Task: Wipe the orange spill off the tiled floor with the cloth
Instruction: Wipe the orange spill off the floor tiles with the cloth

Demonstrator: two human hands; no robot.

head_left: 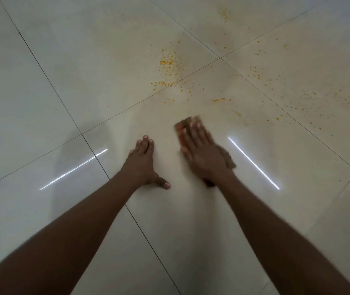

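Brown cloth [188,122] lies on tiled floor [42,103], orange specks [170,62] scattered beyond.

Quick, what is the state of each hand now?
Left hand: open, flat on the floor.
Right hand: open, pressing flat on the cloth.

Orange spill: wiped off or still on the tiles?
Mostly still on: orange specks dot the tiled floor beyond the cloth, which the right hand presses down; the tile around it looks clean.

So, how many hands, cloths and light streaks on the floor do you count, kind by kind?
Bare hands: 2, left hand and right hand
Crumpled brown cloth: 1
White light streaks: 2
Total: 5
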